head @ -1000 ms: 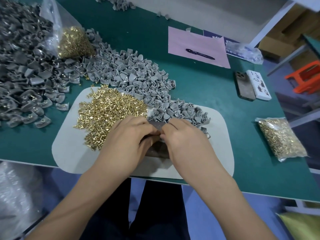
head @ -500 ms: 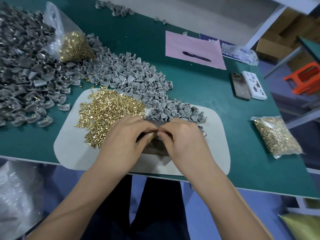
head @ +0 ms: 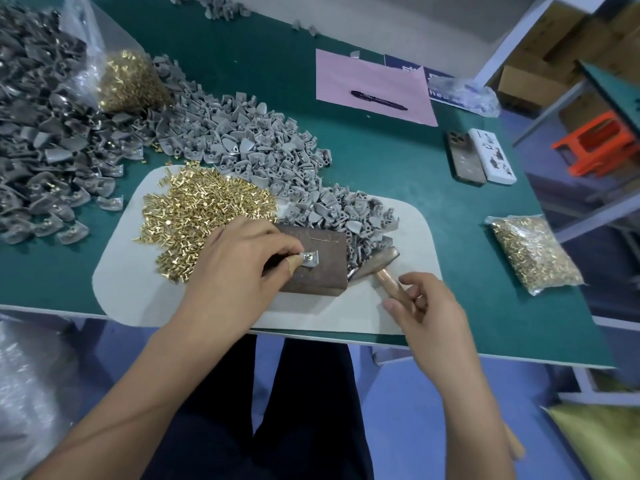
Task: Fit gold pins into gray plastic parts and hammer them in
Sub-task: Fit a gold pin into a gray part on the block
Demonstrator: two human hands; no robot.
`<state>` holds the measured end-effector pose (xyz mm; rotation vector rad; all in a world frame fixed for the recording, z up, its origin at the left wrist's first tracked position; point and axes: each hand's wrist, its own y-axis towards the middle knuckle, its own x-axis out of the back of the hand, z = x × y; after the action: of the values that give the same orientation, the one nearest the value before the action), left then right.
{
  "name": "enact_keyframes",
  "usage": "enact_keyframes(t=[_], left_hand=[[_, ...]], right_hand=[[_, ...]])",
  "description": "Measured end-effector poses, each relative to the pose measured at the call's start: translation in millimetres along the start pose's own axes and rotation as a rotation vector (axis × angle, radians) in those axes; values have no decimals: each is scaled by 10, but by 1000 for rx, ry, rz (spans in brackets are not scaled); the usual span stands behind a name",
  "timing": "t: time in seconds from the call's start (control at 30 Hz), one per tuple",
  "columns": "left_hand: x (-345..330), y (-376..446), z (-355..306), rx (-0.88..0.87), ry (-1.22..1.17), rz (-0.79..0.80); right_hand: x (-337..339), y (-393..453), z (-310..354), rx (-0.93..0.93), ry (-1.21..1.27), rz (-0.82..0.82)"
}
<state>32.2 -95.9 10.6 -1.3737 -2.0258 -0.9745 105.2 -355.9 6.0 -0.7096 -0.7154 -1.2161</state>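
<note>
My left hand [head: 239, 268] pinches a small gray plastic part [head: 309, 259] and holds it flat on a rusty brown metal block [head: 322, 261]. My right hand [head: 427, 311] curls around the wooden handle of a hammer [head: 375, 265], whose metal head lies on the mat just right of the block. A heap of loose gold pins [head: 201, 216] lies on the white mat [head: 138, 289] to the left. Loose gray plastic parts [head: 263, 147] spread behind the block.
A larger pile of darker gray parts [head: 45, 147] covers the far left, with an open bag of gold pins [head: 131, 79] beside it. A sealed pin bag [head: 533, 254] lies at the right. Two phones [head: 479, 155] and a pen on pink paper [head: 374, 88] sit behind.
My hands, joined over one part before, have separated. The left hand now presses the part onto the uncovered block. The right hand has moved right and down to the hammer handle.
</note>
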Motion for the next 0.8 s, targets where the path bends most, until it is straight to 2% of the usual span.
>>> enact_keyframes(t=[0.13, 0.27, 0.37, 0.47, 0.57, 0.7, 0.8], left_hand=[[27, 12, -7, -4, 22, 22], [45, 40, -2, -13, 47, 31], [64, 71, 4, -48, 79, 31], [88, 95, 2, -73, 129, 28], [98, 101, -4, -83, 132, 27], [99, 109, -11, -84, 155, 25], [105, 112, -2, -88, 162, 24]], right_hand=[[121, 57, -41, 55, -148, -56], [240, -36, 124, 141, 144, -108], [199, -93, 385, 170, 276, -39], [79, -147, 556, 274, 53, 35], [22, -142, 661, 304, -82, 52], [40, -107, 770, 393, -231, -84], [43, -119, 783, 375, -132, -206]])
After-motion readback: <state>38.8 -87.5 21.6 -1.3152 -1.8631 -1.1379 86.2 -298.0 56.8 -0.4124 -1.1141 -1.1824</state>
